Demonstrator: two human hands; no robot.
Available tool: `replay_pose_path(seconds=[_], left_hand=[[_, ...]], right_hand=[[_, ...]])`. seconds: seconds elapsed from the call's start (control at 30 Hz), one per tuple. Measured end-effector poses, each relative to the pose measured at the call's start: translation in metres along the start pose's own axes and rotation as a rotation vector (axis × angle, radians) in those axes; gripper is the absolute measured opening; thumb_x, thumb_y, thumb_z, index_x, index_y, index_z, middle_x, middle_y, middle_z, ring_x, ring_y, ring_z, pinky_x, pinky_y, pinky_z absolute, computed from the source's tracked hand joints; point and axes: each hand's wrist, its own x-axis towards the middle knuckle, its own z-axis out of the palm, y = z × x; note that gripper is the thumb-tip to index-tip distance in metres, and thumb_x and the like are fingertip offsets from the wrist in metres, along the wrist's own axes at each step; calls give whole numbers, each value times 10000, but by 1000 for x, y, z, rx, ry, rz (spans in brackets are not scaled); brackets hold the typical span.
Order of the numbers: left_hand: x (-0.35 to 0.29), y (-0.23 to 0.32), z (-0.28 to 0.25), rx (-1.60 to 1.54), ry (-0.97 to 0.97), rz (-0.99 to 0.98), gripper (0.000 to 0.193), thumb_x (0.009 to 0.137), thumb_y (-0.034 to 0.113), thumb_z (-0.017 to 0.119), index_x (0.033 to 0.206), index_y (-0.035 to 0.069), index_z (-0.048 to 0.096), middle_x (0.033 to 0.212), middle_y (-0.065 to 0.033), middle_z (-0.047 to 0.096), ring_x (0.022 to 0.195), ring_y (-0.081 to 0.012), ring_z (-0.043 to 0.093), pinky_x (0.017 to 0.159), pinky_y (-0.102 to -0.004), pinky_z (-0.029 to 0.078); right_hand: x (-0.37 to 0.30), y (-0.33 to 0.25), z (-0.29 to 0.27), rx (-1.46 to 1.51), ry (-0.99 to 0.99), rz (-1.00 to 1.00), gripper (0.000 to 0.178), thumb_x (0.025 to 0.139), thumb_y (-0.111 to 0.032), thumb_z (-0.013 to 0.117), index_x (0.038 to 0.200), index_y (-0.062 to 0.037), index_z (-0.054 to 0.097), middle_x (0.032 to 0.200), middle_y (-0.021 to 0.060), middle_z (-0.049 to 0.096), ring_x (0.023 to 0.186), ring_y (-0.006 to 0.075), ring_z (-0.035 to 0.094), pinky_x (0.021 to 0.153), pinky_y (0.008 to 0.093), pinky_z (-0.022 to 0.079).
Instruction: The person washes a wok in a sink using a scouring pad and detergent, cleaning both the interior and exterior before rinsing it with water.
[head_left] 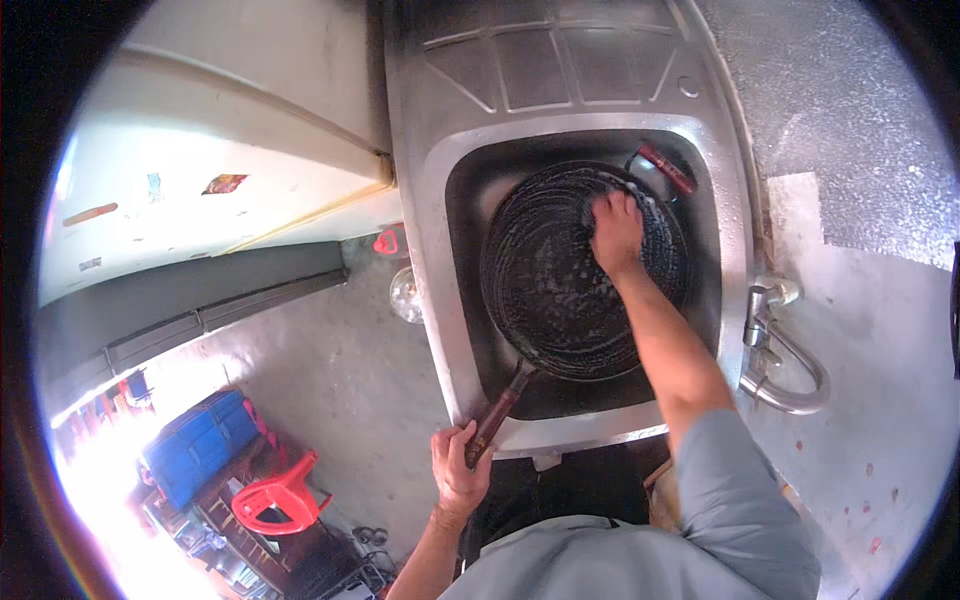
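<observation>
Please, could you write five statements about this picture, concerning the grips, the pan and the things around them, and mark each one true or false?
1. The left grip holds the handle of the pan, and the right grip is over the pan's inside. True.
2. The pan stands on the floor. False: it is in the sink.
3. Whitish suds mark the pan's inside. True.
4. The metal tap is right of the sink. True.
5. The person wears red. False: the shirt is grey.
</observation>
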Motion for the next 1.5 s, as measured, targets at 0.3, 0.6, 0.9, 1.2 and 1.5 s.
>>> replay_pose_path(seconds=[0.3,0.6,0.9,1.2,1.5], left_hand=[[12,8,-16,-27,-102,13,434,709,23,746,1126,19,626,1003,-187,578,905,-377,587,787,-451,522],[4,14,-62,-59,-432,-419,331,765,141,743,1048,27,615,885,-195,636,810,-393,636,722,-451,518],[-16,22,-61,-68,-398,-447,414,784,189,784,1117,25,598,907,-203,679,834,-362,684,740,-427,536],[-25,17,-58,-65,-394,-489,434,784,195,788,1138,38,594,887,-198,685,823,-379,683,727,-425,540],[-23,12,-53,-81,-409,-456,429,785,180,772,1147,40,590,876,-179,685,806,-332,687,731,-410,537]], right_hand=[[-134,-62,-41,286,-605,33,290,749,-46,677,1026,-59,592,1087,196,550,1057,418,548,897,521,474],[-43,-4,-103,696,129,255,484,775,75,623,1229,-79,561,1143,168,566,1154,355,544,1004,454,435],[19,34,-69,143,176,-11,334,600,14,742,897,-134,711,1107,90,548,1118,315,511,967,472,374],[-23,46,-78,235,241,265,344,633,85,669,899,-132,681,1088,98,556,1100,358,526,939,493,411],[79,90,-41,581,-275,488,561,951,-554,486,1133,-45,634,1207,218,659,1109,431,626,976,499,461]])
